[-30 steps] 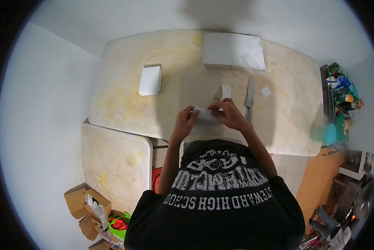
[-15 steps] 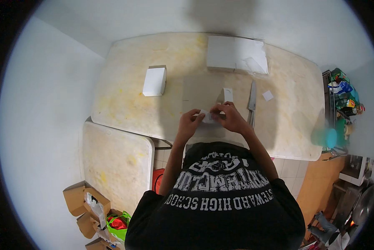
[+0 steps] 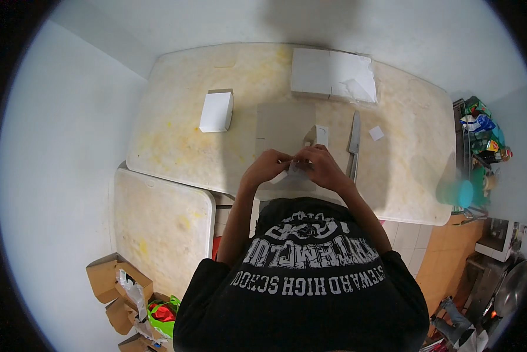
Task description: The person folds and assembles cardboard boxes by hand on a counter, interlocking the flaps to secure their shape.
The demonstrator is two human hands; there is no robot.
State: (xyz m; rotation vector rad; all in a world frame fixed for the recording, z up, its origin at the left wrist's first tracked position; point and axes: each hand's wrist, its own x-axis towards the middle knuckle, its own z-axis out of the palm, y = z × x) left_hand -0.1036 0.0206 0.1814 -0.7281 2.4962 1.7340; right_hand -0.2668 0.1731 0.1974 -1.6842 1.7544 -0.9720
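Note:
Close to the near table edge, my left hand [image 3: 266, 168] and my right hand [image 3: 322, 166] meet, both closed with fingertips pinched on a small whitish, thin piece [image 3: 294, 169]. Fingers cover much of it, so its exact kind is unclear. Just beyond my right hand stands a small white box [image 3: 322, 134], partly hidden by the fingers. A flat grey sheet [image 3: 284, 122] lies under and beyond my hands. To the right, a kitchen knife [image 3: 355, 134] points away from me, beside a small white square [image 3: 375, 133].
A white carton [image 3: 216, 111] stands left on the table [image 3: 175, 132]; a larger white box [image 3: 311, 71] lies at the back. At the right edge are a turquoise cup [image 3: 464, 194] and a rack of packets [image 3: 477, 126]. A lower table [image 3: 157, 217] adjoins at left, near opened cardboard boxes [image 3: 108, 278].
My left hand has moved right and turned inward, bringing its fingertips against those of my right hand at the whitish piece. My right hand has barely shifted.

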